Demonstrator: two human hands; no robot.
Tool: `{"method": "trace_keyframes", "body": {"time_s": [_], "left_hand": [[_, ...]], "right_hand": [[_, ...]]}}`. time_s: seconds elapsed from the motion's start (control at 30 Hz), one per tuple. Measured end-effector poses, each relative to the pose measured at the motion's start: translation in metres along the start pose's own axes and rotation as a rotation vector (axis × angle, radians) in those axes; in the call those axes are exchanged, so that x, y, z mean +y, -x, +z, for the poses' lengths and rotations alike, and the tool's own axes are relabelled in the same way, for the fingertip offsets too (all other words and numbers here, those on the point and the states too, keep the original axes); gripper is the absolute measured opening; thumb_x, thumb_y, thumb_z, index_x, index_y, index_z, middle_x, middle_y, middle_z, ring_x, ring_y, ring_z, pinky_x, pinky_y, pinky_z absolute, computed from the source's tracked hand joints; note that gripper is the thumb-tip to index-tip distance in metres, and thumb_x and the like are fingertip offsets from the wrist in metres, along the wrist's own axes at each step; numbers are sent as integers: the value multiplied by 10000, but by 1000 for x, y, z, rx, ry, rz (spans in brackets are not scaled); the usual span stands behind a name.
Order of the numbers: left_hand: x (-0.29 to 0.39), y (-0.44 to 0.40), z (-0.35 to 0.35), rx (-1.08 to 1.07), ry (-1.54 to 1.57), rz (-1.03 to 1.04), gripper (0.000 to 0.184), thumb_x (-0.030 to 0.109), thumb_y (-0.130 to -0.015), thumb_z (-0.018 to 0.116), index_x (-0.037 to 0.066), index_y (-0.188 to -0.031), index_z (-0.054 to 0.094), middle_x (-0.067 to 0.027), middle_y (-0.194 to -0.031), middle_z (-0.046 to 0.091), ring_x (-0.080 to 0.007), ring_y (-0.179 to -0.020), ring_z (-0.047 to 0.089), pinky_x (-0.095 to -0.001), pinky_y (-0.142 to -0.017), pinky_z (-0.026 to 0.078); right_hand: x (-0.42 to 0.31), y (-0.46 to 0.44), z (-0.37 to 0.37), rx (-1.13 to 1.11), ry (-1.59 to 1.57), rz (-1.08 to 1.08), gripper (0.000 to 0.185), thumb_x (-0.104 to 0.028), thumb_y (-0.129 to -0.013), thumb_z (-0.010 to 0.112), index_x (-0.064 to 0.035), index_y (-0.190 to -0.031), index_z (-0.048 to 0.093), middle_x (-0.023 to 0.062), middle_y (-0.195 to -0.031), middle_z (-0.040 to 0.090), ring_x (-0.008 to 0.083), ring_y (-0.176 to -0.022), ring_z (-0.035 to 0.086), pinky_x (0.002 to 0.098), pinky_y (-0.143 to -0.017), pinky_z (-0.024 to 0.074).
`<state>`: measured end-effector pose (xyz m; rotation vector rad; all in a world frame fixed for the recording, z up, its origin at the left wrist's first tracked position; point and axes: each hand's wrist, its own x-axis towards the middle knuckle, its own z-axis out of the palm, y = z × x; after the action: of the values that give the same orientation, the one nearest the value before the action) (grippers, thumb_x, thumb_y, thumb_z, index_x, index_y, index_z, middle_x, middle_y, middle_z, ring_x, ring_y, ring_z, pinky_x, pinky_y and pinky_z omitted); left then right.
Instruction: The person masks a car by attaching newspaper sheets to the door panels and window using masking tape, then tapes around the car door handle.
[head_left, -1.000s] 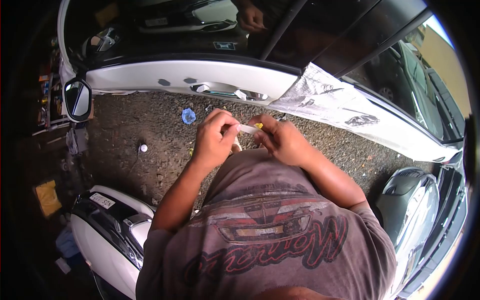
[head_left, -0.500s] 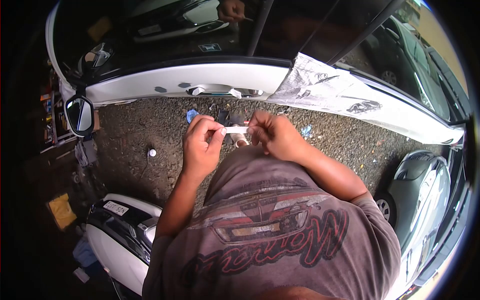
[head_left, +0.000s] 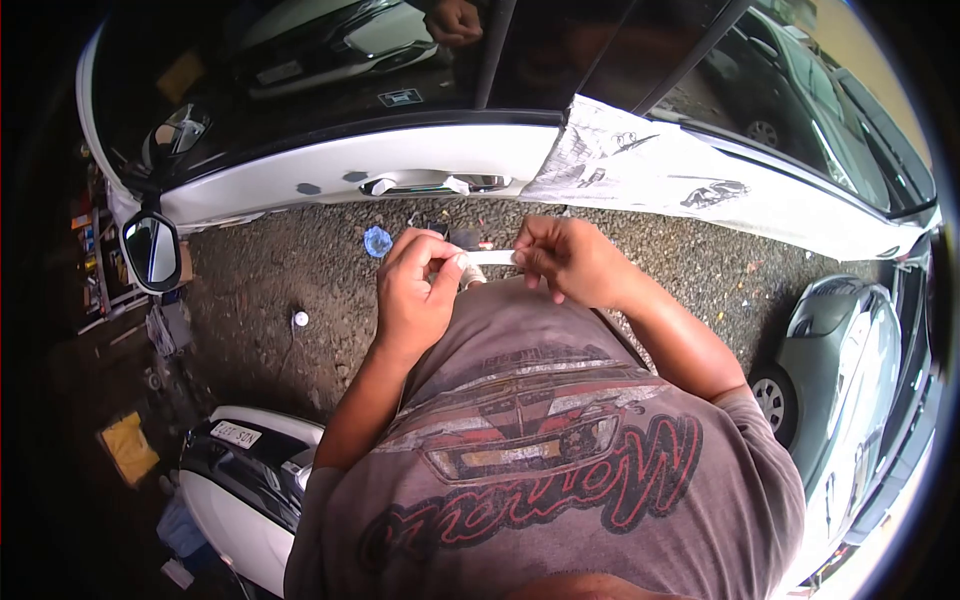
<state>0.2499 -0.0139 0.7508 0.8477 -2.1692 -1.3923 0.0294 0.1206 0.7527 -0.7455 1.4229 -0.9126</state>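
Note:
A short white strip is stretched level between my two hands, in front of my shirt. My left hand pinches its left end between thumb and fingers. The right end is pinched by my right hand. Beyond them runs the side of a white car, with two grey patches below its window and white pieces at the chrome door handle. Printed paper covers the panel to the right of the handle.
Gravelly ground lies below, with a crumpled blue item and a small white round object. A side mirror juts out at left. Another white car stands lower left, a grey car at right.
The yellow bit seen at my right fingers a second ago no longer shows. My hands have drawn apart and the strip now spans straight between them. The view has shifted, moving the white car's handle left.

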Motion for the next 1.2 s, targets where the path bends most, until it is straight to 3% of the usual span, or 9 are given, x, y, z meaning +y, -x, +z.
{"method": "trace_keyframes", "body": {"time_s": [0.23, 0.33, 0.4, 0.43, 0.5, 0.67, 0.73, 0.87, 1.2], "left_hand": [[-16, -5, 0, -49, 106, -136, 24, -70, -1015, 707, -65, -996, 692, -56, -1049, 617, -75, -826, 619, -233, -704, 510], [-39, -14, 2, -14, 99, -190, 20, -54, -1021, 707, -54, -1002, 708, -46, -1002, 659, -69, -809, 628, -232, -698, 507], [-59, -29, 3, 83, 112, -206, 37, -4, -1027, 726, -36, -1035, 743, -22, -891, 725, -61, -767, 641, -228, -686, 504], [-65, -38, 3, 79, 87, -212, 64, 15, -1022, 741, -37, -1059, 751, -24, -886, 736, -61, -766, 644, -230, -685, 506], [-70, -58, 4, 72, 75, -267, 128, 58, -999, 777, -38, -1084, 777, -29, -879, 762, -65, -758, 648, -237, -685, 511], [-108, -88, 8, 116, 4, -308, 142, 128, -911, 835, -10, -941, 819, -97, -844, 784, -164, -734, 731, -329, -720, 567], [-110, -91, 11, 107, -58, -317, 150, 144, -904, 841, 0, -943, 829, -105, -868, 782, -203, -768, 754, -348, -752, 577], [-100, -93, 13, 153, -148, -277, 144, 155, -886, 840, 14, -914, 835, -143, -912, 775, -255, -799, 767, -376, -774, 584], [-101, -96, 17, 280, -228, -239, 133, 154, -836, 802, 29, -861, 836, -200, -899, 783, -385, -828, 764, -449, -810, 596]], "right_hand": [[-11, 5, -1, 43, 199, 31, 133, -130, -1110, 619, -29, -1141, 700, 2, -753, 700, 49, -623, 599, 281, -556, 483], [1, 0, 4, 117, 320, -91, 207, -131, -1068, 673, -41, -1254, 667, 63, -733, 712, 167, -635, 674, 366, -607, 517], [-6, 0, 11, 169, 553, -153, 423, -120, -1015, 727, -78, -1413, 588, 155, -758, 722, 347, -691, 725, 446, -673, 537], [-4, -5, 12, 166, 556, -152, 423, -120, -1015, 727, -78, -1413, 588, 155, -758, 722, 347, -691, 725, 446, -673, 537], [3, -20, 9, 195, 558, -204, 604, -168, -979, 753, -118, -1523, 494, 258, -818, 747, 469, -861, 754, 552, -786, 574], [-4, -42, -2, 234, 533, -125, 610, -164, -974, 752, -140, -1534, 512, 251, -816, 742, 467, -863, 753, 557, -787, 585], [-11, -49, -7, 235, 719, -144, 606, -90, -985, 749, -141, -1554, 547, 234, -925, 766, 440, -897, 759, 490, -795, 571], [-6, -58, -2, 326, 894, -344, 331, -130, -998, 715, -129, -1326, 754, 213, -950, 782, 417, -882, 762, 493, -788, 610], [-27, -83, 19, 266, 1197, -74, 320, -157, -1047, 585, -121, -1289, 791, 230, -914, 769, 413, -812, 760, 522, -752, 615]]}}
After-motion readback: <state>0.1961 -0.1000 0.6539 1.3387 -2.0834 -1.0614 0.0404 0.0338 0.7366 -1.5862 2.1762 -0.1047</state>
